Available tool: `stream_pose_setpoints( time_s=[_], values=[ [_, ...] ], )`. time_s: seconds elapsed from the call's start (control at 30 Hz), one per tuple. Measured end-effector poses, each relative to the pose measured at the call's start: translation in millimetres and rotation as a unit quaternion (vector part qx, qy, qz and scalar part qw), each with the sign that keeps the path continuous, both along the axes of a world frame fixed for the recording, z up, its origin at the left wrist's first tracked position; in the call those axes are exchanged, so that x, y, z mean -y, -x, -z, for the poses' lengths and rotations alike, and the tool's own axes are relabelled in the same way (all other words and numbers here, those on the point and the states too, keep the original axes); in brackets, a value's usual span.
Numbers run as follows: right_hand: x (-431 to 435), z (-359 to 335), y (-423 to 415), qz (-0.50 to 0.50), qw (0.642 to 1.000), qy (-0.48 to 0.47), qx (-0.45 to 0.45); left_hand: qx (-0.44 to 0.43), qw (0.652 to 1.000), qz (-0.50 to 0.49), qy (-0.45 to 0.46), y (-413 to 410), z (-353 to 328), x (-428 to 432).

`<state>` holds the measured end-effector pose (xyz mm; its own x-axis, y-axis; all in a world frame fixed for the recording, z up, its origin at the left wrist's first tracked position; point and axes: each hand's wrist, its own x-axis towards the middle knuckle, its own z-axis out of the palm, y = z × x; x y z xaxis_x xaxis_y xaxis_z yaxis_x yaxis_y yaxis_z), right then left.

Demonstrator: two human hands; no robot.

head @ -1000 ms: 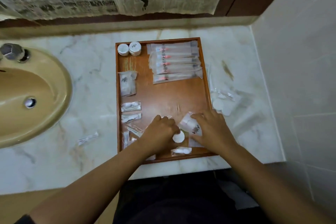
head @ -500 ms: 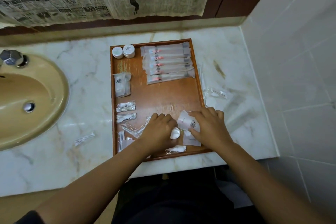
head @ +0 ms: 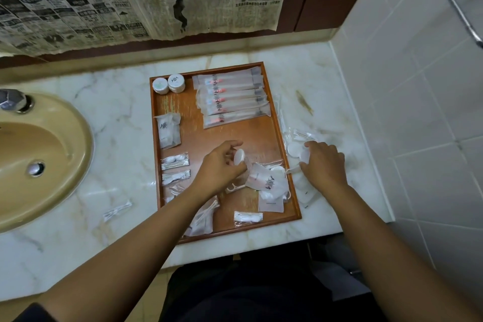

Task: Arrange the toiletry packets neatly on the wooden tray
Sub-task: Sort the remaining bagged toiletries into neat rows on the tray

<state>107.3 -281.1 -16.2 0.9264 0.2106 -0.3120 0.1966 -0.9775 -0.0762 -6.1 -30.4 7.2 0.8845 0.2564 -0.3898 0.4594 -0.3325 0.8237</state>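
Note:
The wooden tray [head: 257, 136] lies on the marble counter. Several toothbrush packets [head: 231, 98] are lined up at its far right, two round white jars [head: 168, 83] at its far left, and a frosted packet [head: 169, 130] with cotton-swab packets [head: 174, 161] down its left side. Loose packets [head: 269, 183] are heaped near the tray's front right. My left hand [head: 220, 167] holds a small round white jar [head: 239, 157] above the tray's middle. My right hand [head: 324, 162] is off the tray's right edge, fingers curled on another round white jar [head: 304, 155] among clear packets.
A beige sink [head: 39, 154] with a tap knob [head: 11, 100] fills the left. One stray packet [head: 117, 210] lies on the counter between sink and tray. White tiled wall [head: 418, 86] closes the right. Newspaper hangs over the back wall.
My left hand lifted the round jar up from the tray's front. My right hand left the heap of packets and moved right, off the tray, onto the items on the counter.

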Motion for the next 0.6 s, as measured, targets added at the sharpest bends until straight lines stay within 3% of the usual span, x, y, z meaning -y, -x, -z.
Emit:
stream_pose_setpoints(
  time_s=[0.2, 0.3, 0.37, 0.43, 0.5, 0.53, 0.6],
  values=[
    [2, 0, -5, 0.007, 1.000, -0.009, 0.009, -0.008, 0.996, -0.039, 0.086, -4, -6, -4],
    [-3, -16, -5, 0.054, 0.987, -0.152, -0.020, -0.010, 0.984, -0.084, 0.156, -2, -11, -10],
    [-17, -31, -6, 0.121, 0.936, -0.313, -0.108, -0.020, 0.970, -0.117, 0.214, -1, -12, -20],
    [-38, -42, -4, 0.198, 0.833, -0.461, -0.233, -0.028, 0.953, -0.146, 0.263, 0, -15, -30],
    [-61, -49, -2, 0.249, 0.720, -0.550, -0.341, -0.026, 0.947, -0.165, 0.273, 3, -19, -41],
    [-72, -50, -1, 0.257, 0.694, -0.564, -0.366, -0.025, 0.949, -0.172, 0.262, 5, -21, -47],
    [-95, -50, -1, 0.253, 0.693, -0.557, -0.381, -0.024, 0.960, -0.184, 0.211, 11, -24, -60]
  ],
)
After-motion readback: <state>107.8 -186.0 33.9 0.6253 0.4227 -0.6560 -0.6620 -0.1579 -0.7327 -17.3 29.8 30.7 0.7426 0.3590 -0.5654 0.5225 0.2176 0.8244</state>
